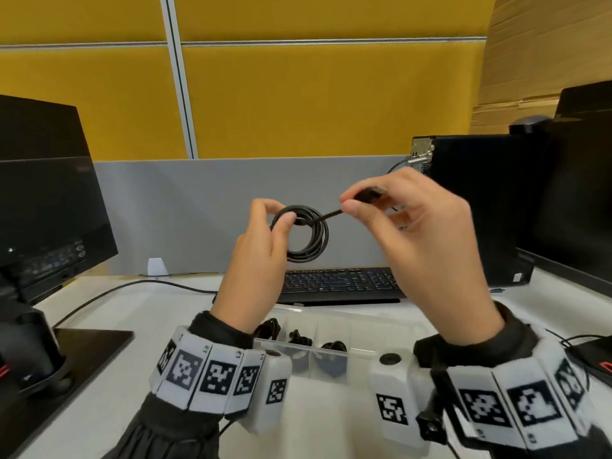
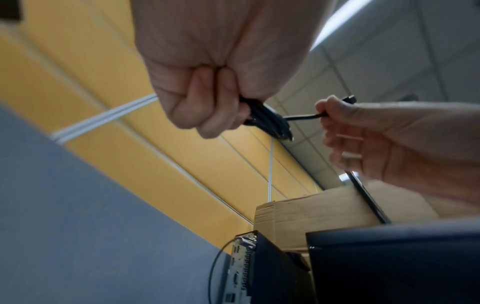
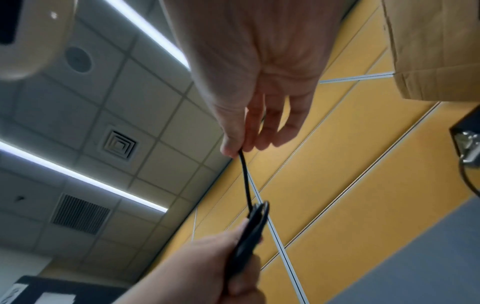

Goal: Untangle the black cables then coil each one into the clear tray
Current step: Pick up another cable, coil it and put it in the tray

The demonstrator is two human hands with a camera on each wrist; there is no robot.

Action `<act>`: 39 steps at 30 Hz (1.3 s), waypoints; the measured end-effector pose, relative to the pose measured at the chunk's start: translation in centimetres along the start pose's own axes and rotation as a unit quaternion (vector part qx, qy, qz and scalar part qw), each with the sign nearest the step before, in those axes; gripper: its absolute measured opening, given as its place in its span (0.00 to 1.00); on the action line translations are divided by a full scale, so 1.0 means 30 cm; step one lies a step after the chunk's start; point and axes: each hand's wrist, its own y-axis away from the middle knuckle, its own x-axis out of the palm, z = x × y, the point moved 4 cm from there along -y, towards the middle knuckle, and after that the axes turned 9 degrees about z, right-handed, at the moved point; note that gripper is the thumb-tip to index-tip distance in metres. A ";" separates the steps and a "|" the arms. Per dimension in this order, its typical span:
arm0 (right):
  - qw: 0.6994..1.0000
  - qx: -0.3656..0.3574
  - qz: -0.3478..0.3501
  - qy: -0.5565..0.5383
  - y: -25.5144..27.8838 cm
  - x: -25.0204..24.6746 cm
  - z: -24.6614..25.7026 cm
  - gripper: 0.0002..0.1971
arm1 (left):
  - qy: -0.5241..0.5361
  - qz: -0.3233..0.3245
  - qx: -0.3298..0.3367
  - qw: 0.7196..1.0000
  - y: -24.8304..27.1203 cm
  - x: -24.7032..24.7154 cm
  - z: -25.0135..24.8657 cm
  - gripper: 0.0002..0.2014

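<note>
A black cable wound into a small coil (image 1: 313, 238) hangs in the air above the keyboard. My left hand (image 1: 265, 233) pinches the coil's left side between thumb and fingers; seen from the left wrist, the coil (image 2: 270, 121) sticks out of the curled fingers. My right hand (image 1: 371, 202) pinches the cable's free end by its plug, and a short straight stretch runs from it to the coil (image 3: 255, 214). The clear tray (image 1: 347, 326) lies on the desk below my wrists, with several coiled black cables (image 1: 332, 347) in its compartments.
A black keyboard (image 1: 337, 283) lies behind the tray. A monitor (image 1: 43, 200) on a stand is at the left, a black computer tower (image 1: 470, 207) and a second screen at the right. A thin black cable (image 1: 132, 286) crosses the white desk at the left.
</note>
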 end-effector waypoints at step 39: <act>0.840 0.277 -0.022 -0.467 0.049 0.146 -0.154 0.08 | 0.034 0.056 0.095 0.993 0.027 0.083 -0.073 0.14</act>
